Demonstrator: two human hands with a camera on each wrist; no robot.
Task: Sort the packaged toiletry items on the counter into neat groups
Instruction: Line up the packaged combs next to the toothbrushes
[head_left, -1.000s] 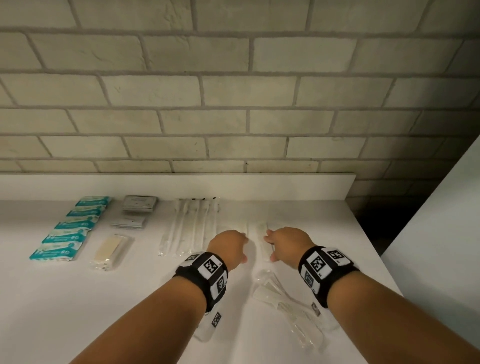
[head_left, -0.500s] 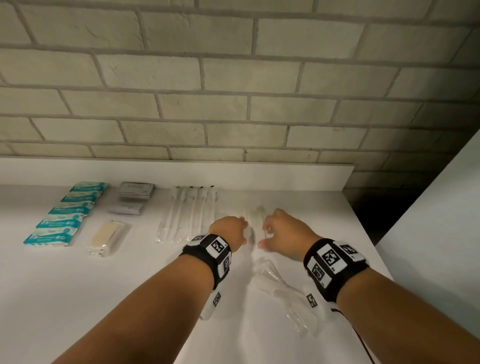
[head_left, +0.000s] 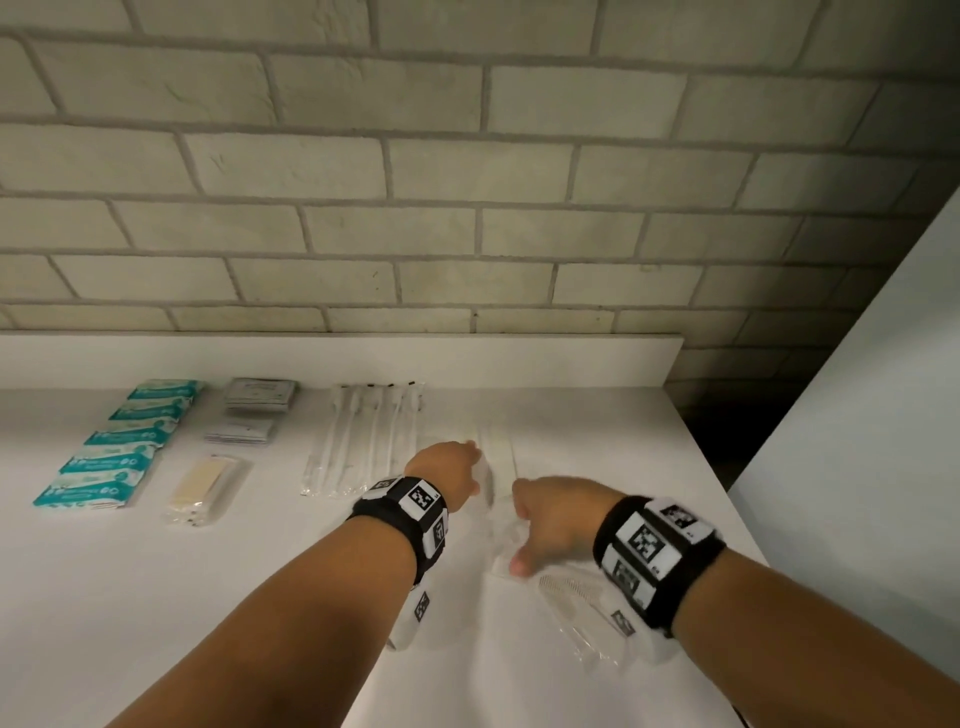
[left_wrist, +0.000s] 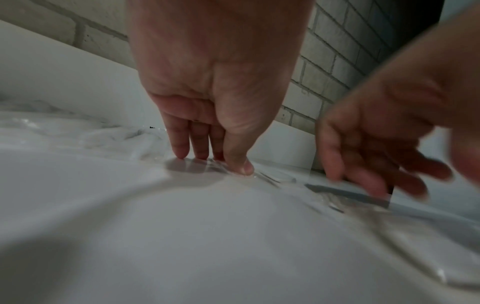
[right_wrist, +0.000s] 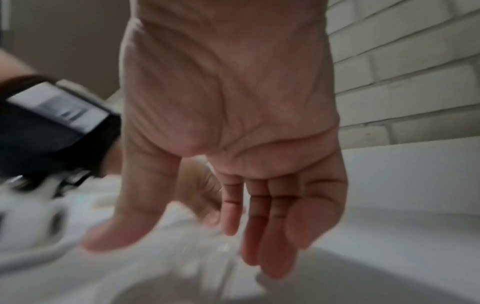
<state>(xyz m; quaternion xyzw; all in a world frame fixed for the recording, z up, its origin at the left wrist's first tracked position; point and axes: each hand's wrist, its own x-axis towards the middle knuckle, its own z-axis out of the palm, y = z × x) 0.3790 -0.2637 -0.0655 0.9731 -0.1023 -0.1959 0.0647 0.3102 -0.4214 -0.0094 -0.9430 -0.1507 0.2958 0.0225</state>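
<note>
Since prior frame, R hand (head_left: 553, 522) has pulled back from pale sachets (head_left: 496, 449), now just beyond it, fingers loose, gripping nothing. L hand (head_left: 451, 470) presses straight fingertips (left_wrist: 182, 153) on a clear wrapper (left_wrist: 207, 164). Step: aligning that group; next, judged, R takes comb pkt (head_left: 576, 597) just under its wrist.

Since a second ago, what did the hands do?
The right hand drew back toward the person, from the clear packets to the wrapped combs, fingers open. The left hand stayed, fingertips pressing a clear wrapper. The teal packets and toothbrush row stayed put.
</note>
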